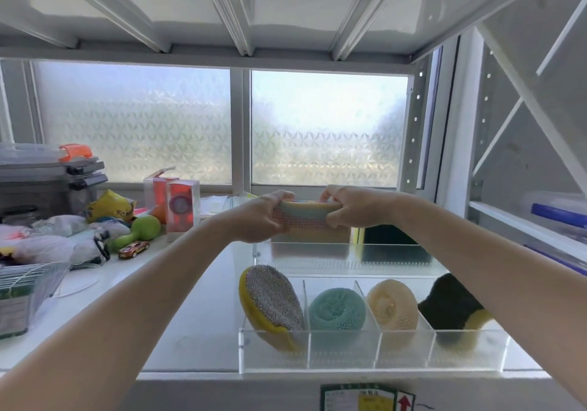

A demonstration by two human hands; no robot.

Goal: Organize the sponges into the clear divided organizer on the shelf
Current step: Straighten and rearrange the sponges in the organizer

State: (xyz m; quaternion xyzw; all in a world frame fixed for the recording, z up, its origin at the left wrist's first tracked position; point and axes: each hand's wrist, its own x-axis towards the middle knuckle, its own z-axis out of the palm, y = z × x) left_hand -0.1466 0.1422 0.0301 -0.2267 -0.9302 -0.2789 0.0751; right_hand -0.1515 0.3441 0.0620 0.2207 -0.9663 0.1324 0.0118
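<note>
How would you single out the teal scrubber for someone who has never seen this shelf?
Find the clear divided organizer at the shelf's front edge. In its front row, second compartment from the left, sits the teal scrubber, the only blue-green ball, between a silver-faced yellow sponge and a cream scrubber.

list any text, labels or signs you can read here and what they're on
Nothing here can be read for certain.
Sticker on the shelf's front edge: green border, yellow patch, red arrow; its print is too small and blurred.
Yellow packet on the left: dark marks, blurred, unreadable.
Red boxes: a round graphic, no legible words.
Sponge held by the left hand and right hand: no text.
</note>
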